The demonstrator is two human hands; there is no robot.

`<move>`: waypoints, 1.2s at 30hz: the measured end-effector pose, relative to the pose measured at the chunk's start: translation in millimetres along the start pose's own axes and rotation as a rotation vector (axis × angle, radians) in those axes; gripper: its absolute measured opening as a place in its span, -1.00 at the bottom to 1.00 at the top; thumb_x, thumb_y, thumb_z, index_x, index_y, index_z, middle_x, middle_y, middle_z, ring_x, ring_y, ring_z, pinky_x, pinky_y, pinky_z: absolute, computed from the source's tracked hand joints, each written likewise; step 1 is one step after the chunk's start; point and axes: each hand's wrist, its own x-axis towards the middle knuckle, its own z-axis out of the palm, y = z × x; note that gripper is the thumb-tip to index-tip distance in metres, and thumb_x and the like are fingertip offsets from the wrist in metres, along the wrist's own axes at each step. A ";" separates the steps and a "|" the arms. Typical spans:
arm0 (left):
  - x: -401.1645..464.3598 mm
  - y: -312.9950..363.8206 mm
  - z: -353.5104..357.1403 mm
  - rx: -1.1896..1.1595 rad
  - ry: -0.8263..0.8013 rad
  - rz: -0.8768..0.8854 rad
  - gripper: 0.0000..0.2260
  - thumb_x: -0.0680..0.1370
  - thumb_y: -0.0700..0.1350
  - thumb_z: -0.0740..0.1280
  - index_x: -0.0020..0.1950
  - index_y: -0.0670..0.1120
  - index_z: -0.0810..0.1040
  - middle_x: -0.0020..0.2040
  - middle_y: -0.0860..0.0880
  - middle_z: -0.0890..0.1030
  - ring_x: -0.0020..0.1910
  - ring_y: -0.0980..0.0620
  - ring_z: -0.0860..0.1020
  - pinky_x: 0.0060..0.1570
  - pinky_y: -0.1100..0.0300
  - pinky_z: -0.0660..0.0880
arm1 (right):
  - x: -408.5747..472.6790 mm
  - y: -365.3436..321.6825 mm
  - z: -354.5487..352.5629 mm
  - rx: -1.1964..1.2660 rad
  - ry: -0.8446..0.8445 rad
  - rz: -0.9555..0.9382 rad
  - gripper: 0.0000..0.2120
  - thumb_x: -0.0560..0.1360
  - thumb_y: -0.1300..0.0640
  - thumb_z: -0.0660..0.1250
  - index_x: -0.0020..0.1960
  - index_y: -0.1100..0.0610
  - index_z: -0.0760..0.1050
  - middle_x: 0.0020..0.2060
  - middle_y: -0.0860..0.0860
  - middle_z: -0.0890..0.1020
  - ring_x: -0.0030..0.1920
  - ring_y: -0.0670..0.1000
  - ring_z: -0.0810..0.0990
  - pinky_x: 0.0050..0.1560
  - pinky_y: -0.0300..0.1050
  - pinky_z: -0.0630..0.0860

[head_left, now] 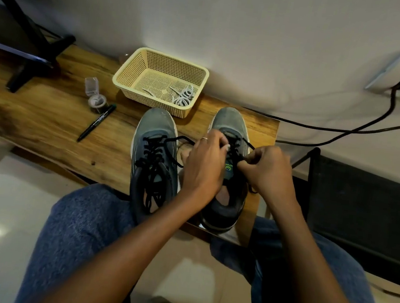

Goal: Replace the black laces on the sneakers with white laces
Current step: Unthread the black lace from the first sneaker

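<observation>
Head view. The wooden surface point(47, 117) is seen from above, with the person's knees at 6 o'clock of it. Two grey sneakers are stood side by side at its near edge, toes towards 12 o'clock, presumably so that both tongues face the worker and lie within easy reach. The left sneaker point(155, 151) is left fully laced in black, its loose ends trailing towards 3 o'clock. The right sneaker point(231, 130) is being worked: a black lace point(249, 144) is drawn out over its eyelets. The left hand point(205, 164) is laid over the tongue with fingers curled at the lacing; whether a strand is actually pinched cannot be told, since the fingertips are turned away. The right hand point(269, 170) is closed on the black lace at 3 o'clock of the shoe, judged to be pulling it free. The hands are held slightly apart, either side of the eyelet rows.

A cream mesh basket point(127, 77) is set at 12 o'clock of the left sneaker, and the white laces point(184, 96) are kept coiled in its near right corner, ready for threading. At 9 o'clock of the basket a small clear container point(95, 95) and a black marker point(96, 123) are laid.

Most of the right sneaker's lacing is hidden beneath the hands; the number of eyelets already emptied cannot be made out.
</observation>
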 end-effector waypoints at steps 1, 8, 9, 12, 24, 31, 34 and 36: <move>-0.6 0.2 -0.5 0.064 0.007 0.073 -0.85 0.61 -0.04 0.23 0.17 0.00 0.45 0.02 0.05 0.59 0.09 0.01 0.52 0.09 0.10 0.20 | 0.0 0.1 0.6 -0.016 0.000 -0.010 -0.91 0.41 0.15 0.42 -0.20 0.17 0.60 -0.31 0.06 0.63 -0.23 0.04 0.63 -0.20 0.03 0.62; 5.2 -5.6 -3.2 0.388 0.050 0.370 -0.94 0.51 -0.06 0.40 -0.08 0.01 0.66 -0.18 0.06 0.65 0.02 -0.01 0.53 0.36 -0.09 0.02 | -0.8 -2.3 1.3 -0.032 -0.009 -0.036 -0.90 0.42 0.12 0.42 -0.19 0.16 0.59 -0.29 0.05 0.62 -0.25 0.02 0.62 -0.25 0.01 0.62; 6.6 -6.0 -2.8 0.387 0.071 0.375 -0.96 0.49 -0.07 0.42 -0.13 -0.01 0.66 -0.24 0.06 0.64 -0.01 -0.02 0.54 0.37 -0.11 0.03 | -0.9 -2.5 0.5 -0.028 -0.009 -0.031 -0.90 0.43 0.13 0.42 -0.19 0.17 0.59 -0.29 0.06 0.62 -0.24 0.02 0.62 -0.24 0.01 0.62; 4.4 -5.2 0.5 0.355 0.094 0.345 -0.92 0.51 -0.04 0.39 -0.09 -0.03 0.63 -0.21 0.05 0.65 0.01 -0.01 0.56 0.37 -0.12 -0.01 | -2.1 -2.3 -3.1 0.008 -0.019 -0.010 -0.89 0.44 0.14 0.42 -0.20 0.18 0.59 -0.30 0.07 0.62 -0.23 0.03 0.62 -0.22 0.02 0.62; 4.6 -0.1 -0.9 -0.030 0.135 0.137 -0.81 0.54 -0.06 0.33 0.16 0.06 0.55 0.03 0.12 0.62 0.19 0.07 0.50 0.41 -0.07 0.04 | -1.8 -3.2 -0.2 -0.019 0.008 -0.031 -0.90 0.43 0.16 0.40 -0.20 0.20 0.59 -0.29 0.10 0.63 -0.23 0.08 0.61 -0.22 0.02 0.59; 6.5 -10.3 0.8 0.398 0.099 0.458 -0.89 0.44 -0.03 0.44 -0.04 0.06 0.68 -0.10 0.07 0.69 0.21 0.01 0.52 0.37 -0.06 -0.04 | -2.1 -3.8 0.7 -0.037 -0.007 -0.053 -0.89 0.44 0.14 0.40 -0.22 0.17 0.56 -0.33 0.05 0.59 -0.25 0.03 0.59 -0.32 -0.07 0.54; 8.8 -9.9 0.9 0.453 0.118 0.450 -0.96 0.45 -0.07 0.45 -0.13 0.02 0.68 -0.20 0.06 0.67 0.13 0.02 0.55 0.39 -0.09 -0.02 | -2.1 -4.2 0.1 -0.029 -0.013 -0.041 -0.91 0.44 0.13 0.41 -0.17 0.16 0.58 -0.27 0.05 0.61 -0.20 0.03 0.61 -0.19 0.03 0.61; 9.1 -11.9 2.9 0.449 0.126 0.443 -0.98 0.43 -0.11 0.46 -0.16 -0.01 0.67 -0.25 0.05 0.65 0.06 0.01 0.57 0.39 -0.12 -0.01 | -1.5 -4.2 0.1 -0.021 -0.016 -0.027 -0.91 0.43 0.13 0.41 -0.16 0.16 0.59 -0.26 0.06 0.62 -0.19 0.04 0.61 -0.16 0.06 0.62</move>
